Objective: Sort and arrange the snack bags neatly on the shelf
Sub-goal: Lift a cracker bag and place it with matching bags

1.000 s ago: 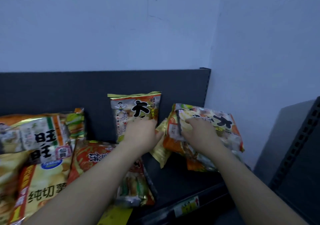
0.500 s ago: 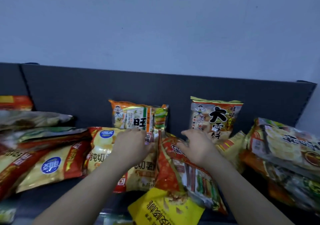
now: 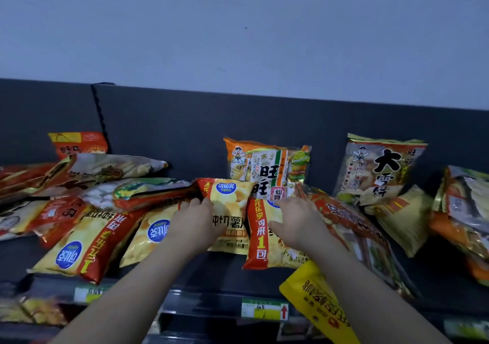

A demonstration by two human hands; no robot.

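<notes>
From the head camera, both hands are down on two yellow chip bags in the middle of the shelf (image 3: 217, 294). The left hand (image 3: 197, 223) lies on the left chip bag (image 3: 231, 212), fingers curled over its left edge; I cannot tell if it has a real grip. The right hand (image 3: 297, 220) rests mostly flat on the right chip bag (image 3: 264, 240), fingers spread, not closed around it. These two bags overlap, and more chip bags (image 3: 79, 245) lie upside down to the left. A good way is to hold each bag by its sides, not squash the middle, since chips break. Stand them up against the back panel (image 3: 185, 132) like the rice cracker bag (image 3: 267, 171) behind, keeping the same kind together
</notes>
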